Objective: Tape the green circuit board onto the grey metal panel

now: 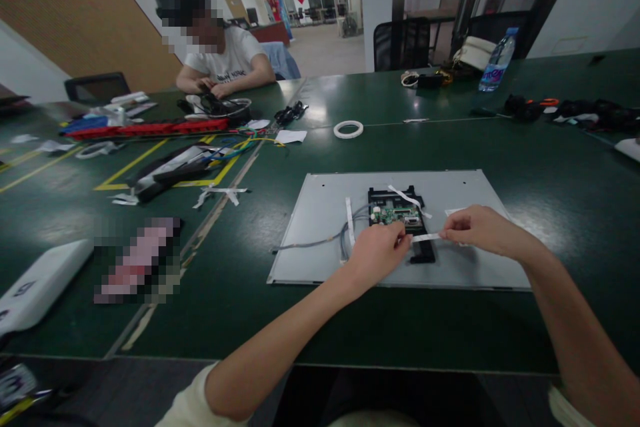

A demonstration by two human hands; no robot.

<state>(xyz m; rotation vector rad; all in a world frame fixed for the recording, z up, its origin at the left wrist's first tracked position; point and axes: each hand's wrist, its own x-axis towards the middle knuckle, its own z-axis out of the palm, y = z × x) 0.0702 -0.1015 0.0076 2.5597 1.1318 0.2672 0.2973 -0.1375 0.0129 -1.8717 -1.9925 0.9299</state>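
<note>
A flat grey-white panel (310, 227) lies on the green table before me. On it rests a black bracket (425, 250) carrying a green circuit board (390, 215), with a grey cable (320, 241) running off to the left. White tape strips (407, 195) cross the bracket's far part, and another tape strip (349, 217) stands over the cable. Between my hands a short strip of white tape (427, 237) is stretched over the bracket. My left hand (377, 250) pinches its left end beside the board. The right end is pinched by my right hand (473, 230), above the panel.
A roll of white tape (349, 129) lies beyond the panel. Left are a phone (143, 257), a white power bank (43, 287) and a black pouch (170, 170) with wires. A person (225, 60) sits across the table. A water bottle (499, 61) stands at far right.
</note>
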